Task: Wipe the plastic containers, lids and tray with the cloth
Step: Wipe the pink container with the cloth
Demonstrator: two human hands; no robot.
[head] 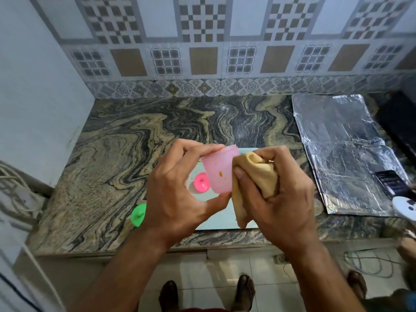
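Note:
My left hand [177,192] grips a pale pink plastic container [219,171] above the counter, fingers over its far rim and thumb at its near end. Orange specks show on the container's side. My right hand [276,194] holds a bunched yellow cloth [254,172] pressed against the container's right side. Below them lies a white tray [221,218], mostly hidden by my hands. A bright pink lid [200,182] sits on the tray. A green lid [138,215] rests on the counter to the left of the tray.
The marbled stone counter [126,154] runs back to a tiled wall. A foil sheet [344,154] covers its right part, with a phone [392,183] and a white controller [405,207] at the right edge. Cables lie at far left. My feet and another person's show below.

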